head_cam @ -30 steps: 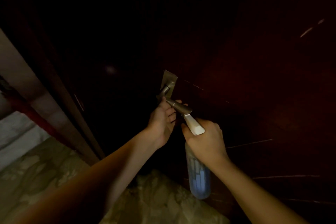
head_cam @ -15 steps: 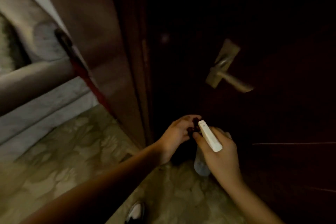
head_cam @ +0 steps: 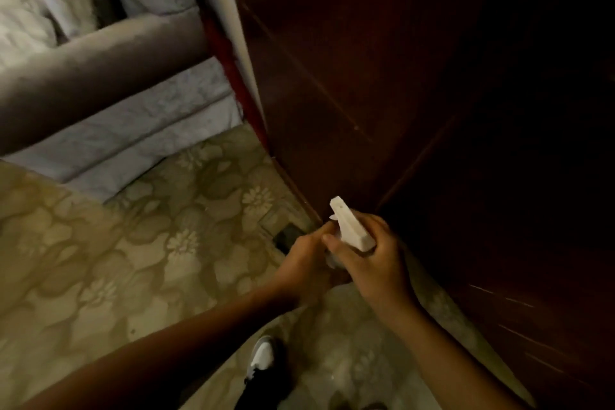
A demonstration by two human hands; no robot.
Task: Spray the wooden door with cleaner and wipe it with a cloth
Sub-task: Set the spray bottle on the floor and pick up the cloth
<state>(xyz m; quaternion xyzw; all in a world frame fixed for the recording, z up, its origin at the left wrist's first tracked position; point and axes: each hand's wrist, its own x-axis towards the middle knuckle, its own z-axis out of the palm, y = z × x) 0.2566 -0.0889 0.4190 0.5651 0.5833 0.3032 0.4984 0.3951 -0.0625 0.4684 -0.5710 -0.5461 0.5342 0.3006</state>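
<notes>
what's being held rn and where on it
Right hand grips the spray bottle at its neck, under the white trigger head. Left hand meets it there; its grip cannot be told.

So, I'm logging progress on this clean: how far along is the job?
Done: nothing that shows; the dim wooden door has no wet patch I can make out. In hand: the right hand grips the spray bottle at its white trigger head, the left hand beside its neck, grip hidden. Left: spraying and wiping; no cloth is in view.
</notes>
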